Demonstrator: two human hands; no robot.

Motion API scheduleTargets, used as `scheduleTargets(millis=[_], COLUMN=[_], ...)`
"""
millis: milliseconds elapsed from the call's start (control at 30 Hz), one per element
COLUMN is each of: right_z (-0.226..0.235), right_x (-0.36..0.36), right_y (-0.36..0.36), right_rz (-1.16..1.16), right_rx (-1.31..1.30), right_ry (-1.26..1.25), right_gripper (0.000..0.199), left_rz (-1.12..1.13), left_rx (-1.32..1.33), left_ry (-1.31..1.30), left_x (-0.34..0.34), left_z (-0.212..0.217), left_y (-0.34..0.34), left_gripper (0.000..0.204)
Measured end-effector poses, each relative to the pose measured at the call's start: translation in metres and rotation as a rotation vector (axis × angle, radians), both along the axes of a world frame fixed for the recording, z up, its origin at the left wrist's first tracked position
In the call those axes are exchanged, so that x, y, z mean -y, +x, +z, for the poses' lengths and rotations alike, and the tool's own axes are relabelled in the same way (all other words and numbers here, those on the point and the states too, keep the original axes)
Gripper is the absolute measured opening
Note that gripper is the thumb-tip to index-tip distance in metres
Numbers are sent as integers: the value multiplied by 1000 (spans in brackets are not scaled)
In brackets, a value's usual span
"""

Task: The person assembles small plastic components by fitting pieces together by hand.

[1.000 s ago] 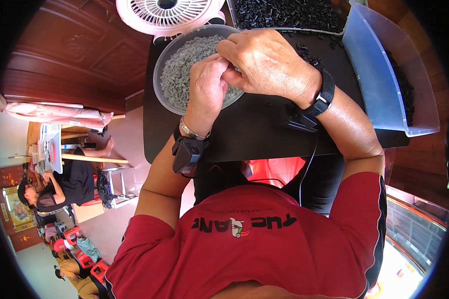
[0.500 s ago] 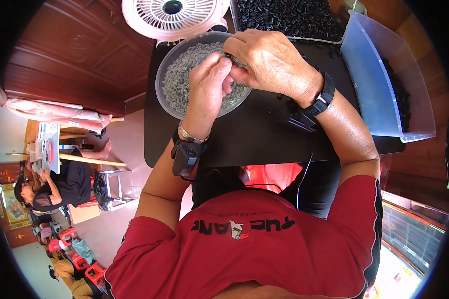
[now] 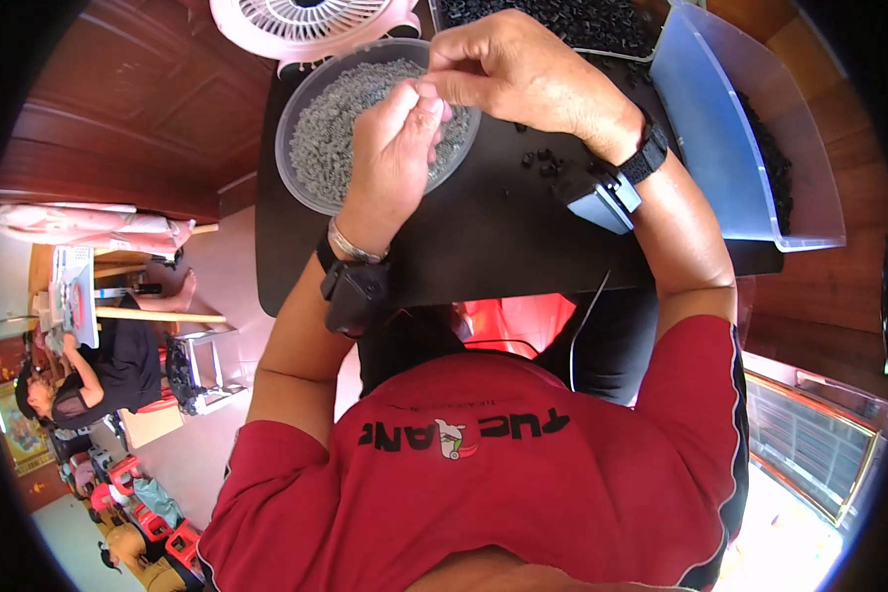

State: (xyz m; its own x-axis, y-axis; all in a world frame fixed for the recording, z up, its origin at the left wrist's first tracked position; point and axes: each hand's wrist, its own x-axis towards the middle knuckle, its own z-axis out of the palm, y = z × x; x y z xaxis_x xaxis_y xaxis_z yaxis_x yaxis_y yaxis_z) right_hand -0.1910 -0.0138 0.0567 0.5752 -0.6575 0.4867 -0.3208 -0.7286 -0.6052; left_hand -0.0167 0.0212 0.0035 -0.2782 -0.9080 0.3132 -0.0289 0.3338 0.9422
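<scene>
I noted the left hand (image 3: 390,163) and right hand (image 3: 523,69) pinched together at the clear bowl's (image 3: 301,183) two o'clock rim; held piece indiscernible.

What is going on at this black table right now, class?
A person in a red shirt sits at a black table, both hands raised over a clear round bowl of small grey pieces. The left hand and right hand meet fingertip to fingertip, seemingly working on something tiny that is too small to make out. A few small black pieces lie loose on the table by the right wrist. A clear tub holding more black pieces stands to the right, and a pink fan sits beyond the bowl.
</scene>
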Motion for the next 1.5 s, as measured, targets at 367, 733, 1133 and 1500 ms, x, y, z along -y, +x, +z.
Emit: scheduleTargets(millis=[367, 733, 1133, 1500], right_z=[30, -70, -66, -61], right_x=[-39, -142, -142, -30], right_y=[-13, -12, -18, -114], right_rz=[-334, -611, -651, -913], right_rx=[-343, -402, -420, -467], right_ry=[-248, -191, -282, -6], right_gripper=[19, 10, 14, 26], left_rz=[-33, -172, -193, -196], left_rx=[-169, -215, -213, -112], left_ry=[-55, 86, 322, 205], left_x=[12, -64, -82, -89], left_z=[5, 10, -52, -50], left_y=[11, 39, 40, 39], left_gripper=[26, 23, 19, 18])
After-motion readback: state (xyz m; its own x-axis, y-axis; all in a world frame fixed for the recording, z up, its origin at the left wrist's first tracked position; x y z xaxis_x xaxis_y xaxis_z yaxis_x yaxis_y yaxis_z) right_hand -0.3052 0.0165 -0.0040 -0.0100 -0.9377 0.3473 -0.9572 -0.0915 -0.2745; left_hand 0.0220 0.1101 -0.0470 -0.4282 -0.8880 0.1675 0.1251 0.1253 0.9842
